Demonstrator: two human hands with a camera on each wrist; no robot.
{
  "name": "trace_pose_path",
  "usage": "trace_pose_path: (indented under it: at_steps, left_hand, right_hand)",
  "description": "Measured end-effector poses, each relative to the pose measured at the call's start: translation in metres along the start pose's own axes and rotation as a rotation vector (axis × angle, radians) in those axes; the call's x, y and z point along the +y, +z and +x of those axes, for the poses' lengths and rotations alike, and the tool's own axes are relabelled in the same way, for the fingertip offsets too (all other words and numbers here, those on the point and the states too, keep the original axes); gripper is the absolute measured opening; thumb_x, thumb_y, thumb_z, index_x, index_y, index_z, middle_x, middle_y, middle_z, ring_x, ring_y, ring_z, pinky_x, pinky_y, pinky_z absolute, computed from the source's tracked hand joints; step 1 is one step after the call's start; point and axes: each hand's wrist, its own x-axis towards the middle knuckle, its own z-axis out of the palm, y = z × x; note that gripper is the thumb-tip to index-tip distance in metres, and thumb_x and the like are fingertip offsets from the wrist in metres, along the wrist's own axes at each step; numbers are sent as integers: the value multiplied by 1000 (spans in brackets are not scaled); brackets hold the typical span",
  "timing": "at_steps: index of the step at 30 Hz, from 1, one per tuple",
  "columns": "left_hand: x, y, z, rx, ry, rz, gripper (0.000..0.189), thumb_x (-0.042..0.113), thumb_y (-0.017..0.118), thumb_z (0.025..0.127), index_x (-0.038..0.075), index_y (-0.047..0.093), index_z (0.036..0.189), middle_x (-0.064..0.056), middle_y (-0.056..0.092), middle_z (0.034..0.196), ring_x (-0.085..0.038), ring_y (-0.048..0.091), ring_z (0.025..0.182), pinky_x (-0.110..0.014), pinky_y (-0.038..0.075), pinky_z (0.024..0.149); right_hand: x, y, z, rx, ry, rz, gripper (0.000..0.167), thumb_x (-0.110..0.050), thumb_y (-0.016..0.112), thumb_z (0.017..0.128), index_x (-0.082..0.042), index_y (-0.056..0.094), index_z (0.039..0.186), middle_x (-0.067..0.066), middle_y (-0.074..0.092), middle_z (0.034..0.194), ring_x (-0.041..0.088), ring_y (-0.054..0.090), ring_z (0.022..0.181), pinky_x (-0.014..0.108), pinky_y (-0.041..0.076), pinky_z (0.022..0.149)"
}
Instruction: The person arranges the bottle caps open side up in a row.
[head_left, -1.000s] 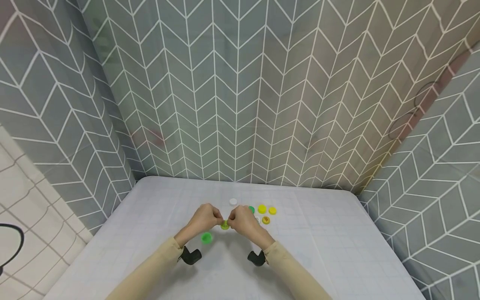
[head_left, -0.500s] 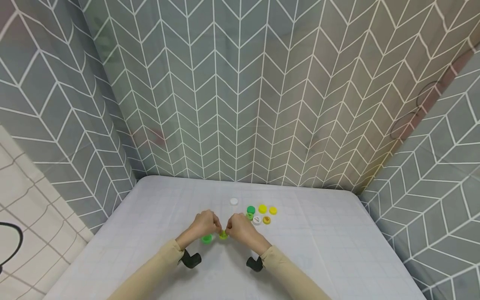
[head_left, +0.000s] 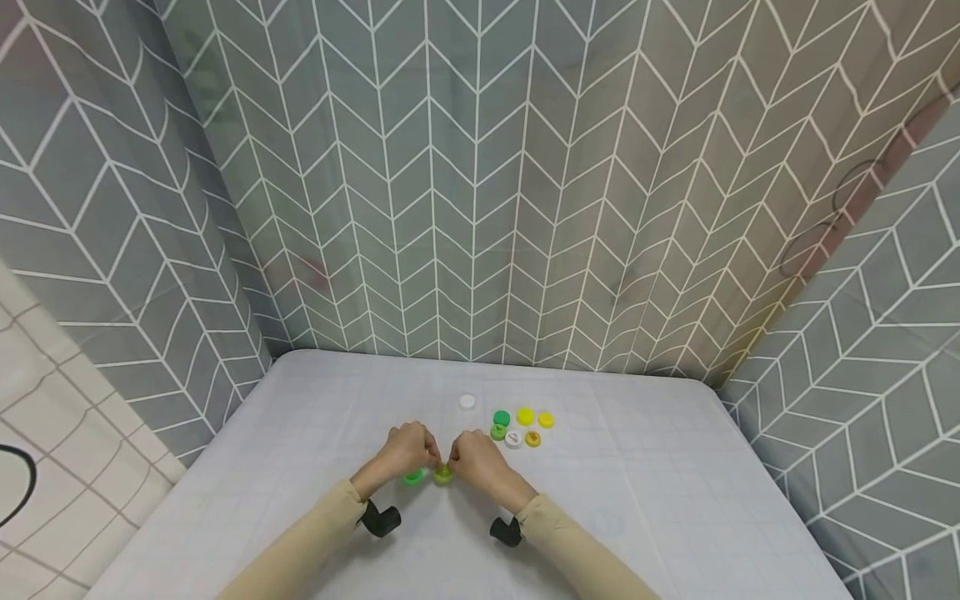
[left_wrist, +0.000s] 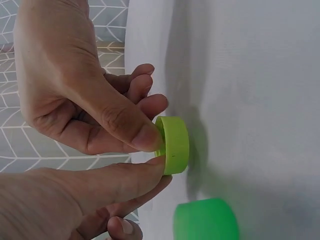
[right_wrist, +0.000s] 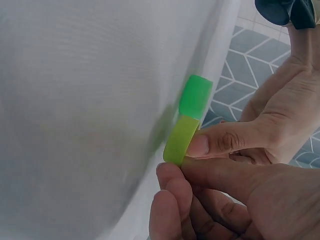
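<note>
A lime-green bottle cap [head_left: 443,477] is between my two hands, low over the white table and with its open side up. My left hand [head_left: 409,448] pinches its rim with thumb and fingers on the left. On the other side, my right hand [head_left: 480,463] grips the rim, thumb against the inner edge in the left wrist view. The ridged side wall of the lime-green cap [left_wrist: 177,146] faces the left wrist camera. Just left of it, a bright green bottle cap [head_left: 412,479] sits on the table, partly hidden by my left hand in the head view.
Beyond my right hand lie a dark green cap [head_left: 502,417], a marked green cap [head_left: 498,432], a marked white cap [head_left: 513,439], two yellow caps [head_left: 525,416] and a marked orange-yellow cap [head_left: 532,438]. A plain white cap [head_left: 467,402] lies farther back. Patterned curtains [head_left: 480,208] surround the table.
Both hands have come nearer the body and slightly left with the lime-green cap, now close beside the bright green one. The caps behind my right hand have come into full view.
</note>
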Motion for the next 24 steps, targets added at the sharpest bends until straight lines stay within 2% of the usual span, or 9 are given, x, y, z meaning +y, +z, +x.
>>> trace_pose_path:
  at_steps: [10, 24]
  left_hand:
    - [-10, 7, 2, 8, 1, 10, 18, 16, 84, 70, 19, 72, 58, 10, 67, 60, -9, 54, 68, -51, 35, 80]
    - [-11, 3, 2, -25, -42, -3, 14, 23, 81, 75, 16, 75, 63, 9, 70, 62, -8, 55, 66, -47, 36, 81]
  right_hand:
    - [3, 8, 1, 25, -25, 4, 10, -4, 73, 79, -3, 73, 69, 1, 68, 62, 0, 49, 51, 15, 41, 48]
    - [5, 8, 2, -11, 8, 65, 11, -8, 70, 84, -1, 75, 78, 3, 69, 64, 2, 47, 49, 15, 39, 45]
